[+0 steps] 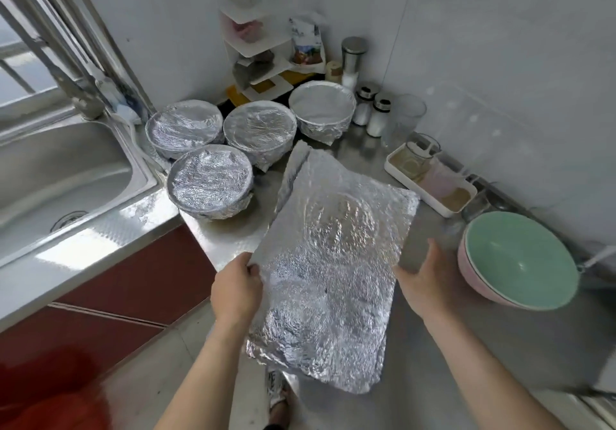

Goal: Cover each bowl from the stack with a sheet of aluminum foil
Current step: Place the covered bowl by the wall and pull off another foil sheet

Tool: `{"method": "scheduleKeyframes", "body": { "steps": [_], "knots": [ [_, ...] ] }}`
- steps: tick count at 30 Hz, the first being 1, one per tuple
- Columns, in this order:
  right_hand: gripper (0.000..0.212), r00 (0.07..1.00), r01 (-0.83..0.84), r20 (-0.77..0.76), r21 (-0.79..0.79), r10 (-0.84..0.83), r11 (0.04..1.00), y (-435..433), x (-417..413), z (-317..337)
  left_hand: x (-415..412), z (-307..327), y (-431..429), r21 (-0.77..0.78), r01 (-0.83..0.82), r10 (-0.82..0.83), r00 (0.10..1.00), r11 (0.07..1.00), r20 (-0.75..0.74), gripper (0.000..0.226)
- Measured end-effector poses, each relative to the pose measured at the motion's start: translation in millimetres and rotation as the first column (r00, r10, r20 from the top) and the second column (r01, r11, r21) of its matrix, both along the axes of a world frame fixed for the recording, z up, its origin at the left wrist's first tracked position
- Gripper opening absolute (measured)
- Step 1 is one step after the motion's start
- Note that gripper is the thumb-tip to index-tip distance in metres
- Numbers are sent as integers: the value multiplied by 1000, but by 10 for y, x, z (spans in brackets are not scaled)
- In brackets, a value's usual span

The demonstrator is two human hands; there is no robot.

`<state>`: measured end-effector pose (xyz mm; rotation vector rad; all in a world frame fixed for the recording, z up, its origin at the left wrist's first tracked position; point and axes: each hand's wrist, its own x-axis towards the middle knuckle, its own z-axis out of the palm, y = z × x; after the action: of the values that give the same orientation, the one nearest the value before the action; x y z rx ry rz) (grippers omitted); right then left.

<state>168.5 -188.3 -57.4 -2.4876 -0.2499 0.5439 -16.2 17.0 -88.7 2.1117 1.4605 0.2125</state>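
Here, left hand (237, 284) pinches the foil sheet (333, 283); right hand (425, 279) has its grip hidden.

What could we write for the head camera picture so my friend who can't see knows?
A person's left hand pinches a crinkled foil sheet above a steel counter while the right hand touches its other edge. Four foil-covered bowls sit behind near the sink; a green bowl stacked in a pink bowl waits uncovered at the right.

whatever lies under the foil sheet (333, 263) hidden beneath its round imprint, left hand (235, 289) fingers out of sight below the sheet's edge, pink bowl (466, 271) mostly concealed by green bowl (520, 259), sink (50, 179) cut off at left, shelf (256, 49) contents blurred
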Motion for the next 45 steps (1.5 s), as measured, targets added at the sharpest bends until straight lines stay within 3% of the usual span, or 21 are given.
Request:
{"method": "scheduleKeyframes", "body": {
  "steps": [3, 9, 13, 16, 20, 22, 26, 29, 32, 36, 40, 43, 45],
  "knots": [
    [82, 942, 231, -281, 139, -185, 963, -44, -63, -212, 39, -22, -36, -13, 42, -41, 999, 999, 25, 20],
    [48, 888, 357, -382, 228, -254, 906, -85, -83, -401, 176, -33, 27, -48, 70, -63, 989, 996, 136, 24],
    [36, 877, 377, -414, 281, -243, 882, -23, -11, -456, 332, -35, 240, 71, 86, -97, 982, 994, 164, 17],
    [24, 888, 365, -399, 308, -229, 879, 86, 10, -489, 390, 7, 354, 85, 87, -97, 987, 993, 129, 32],
    [44, 943, 301, -217, 234, -253, 924, 145, 79, -496, 370, 34, 438, 99, 170, -173, 985, 980, 16, 38],
    [53, 972, 219, -130, 224, -194, 950, 108, 153, -500, 337, 35, 434, 100, 203, -202, 979, 974, -20, 34],
    [24, 984, 75, -175, 249, -31, 966, 97, 273, -509, 265, 58, 396, -34, 111, -109, 992, 993, 60, 28],
    [41, 960, 15, -272, 284, 66, 959, -12, 352, -564, 179, 76, 337, -182, 45, -34, 997, 982, 64, 29],
    [48, 942, -242, -186, 203, 280, 949, -251, 368, -563, 44, 59, 216, -302, 47, -45, 999, 952, 11, 31],
    [41, 827, -556, 52, -78, 560, 828, -521, 361, -483, -124, -10, 71, -357, 94, -105, 994, 929, -12, 43],
    [62, 605, -659, 172, -439, 777, 611, -669, 244, -495, -274, 0, -58, -255, 185, -179, 983, 949, 46, 54],
    [85, 467, -711, 215, -485, 858, 509, -680, 165, -578, -346, 4, -56, -217, 252, -235, 967, 943, 100, 61],
    [85, 439, -742, 172, -484, 882, 464, -702, 155, -629, -378, 3, -26, -234, 284, -258, 957, 930, 136, 60]
  ]
}}
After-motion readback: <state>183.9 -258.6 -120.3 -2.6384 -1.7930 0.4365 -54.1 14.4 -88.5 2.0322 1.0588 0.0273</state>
